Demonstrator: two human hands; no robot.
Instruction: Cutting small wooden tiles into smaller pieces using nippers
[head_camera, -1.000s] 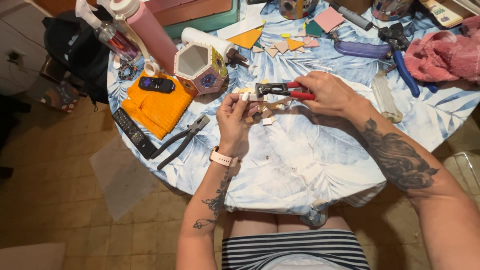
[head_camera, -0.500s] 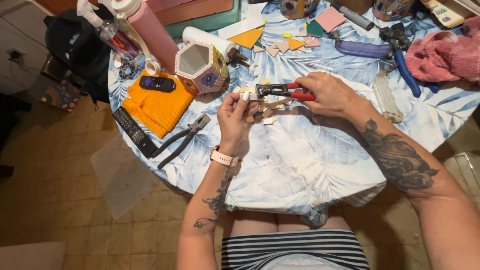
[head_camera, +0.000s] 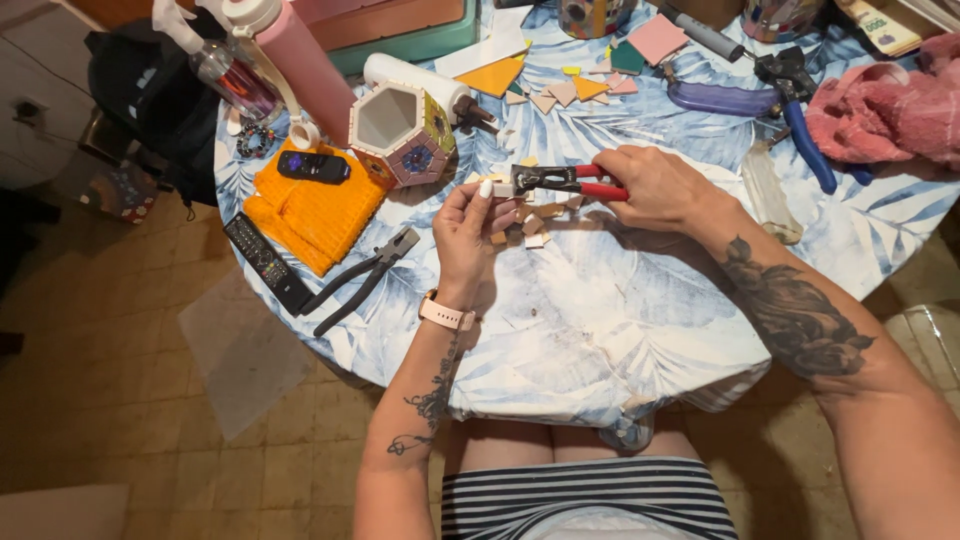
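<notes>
A small pale, flat tile piece (head_camera: 497, 186) is pinched upright between the fingertips of the left hand (head_camera: 465, 235), its upper edge touching the dark metal jaws of the red-handled nippers (head_camera: 560, 181). The nippers lie nearly level, jaws pointing to 9 o'clock and red grips running toward 3 o'clock into the right hand (head_camera: 655, 190), which is wrapped round them. Just below the nippers, at 6 o'clock, a loose cluster of small tan and white tile offcuts (head_camera: 530, 225) lies on the blue leaf-patterned tablecloth (head_camera: 590, 320).
</notes>
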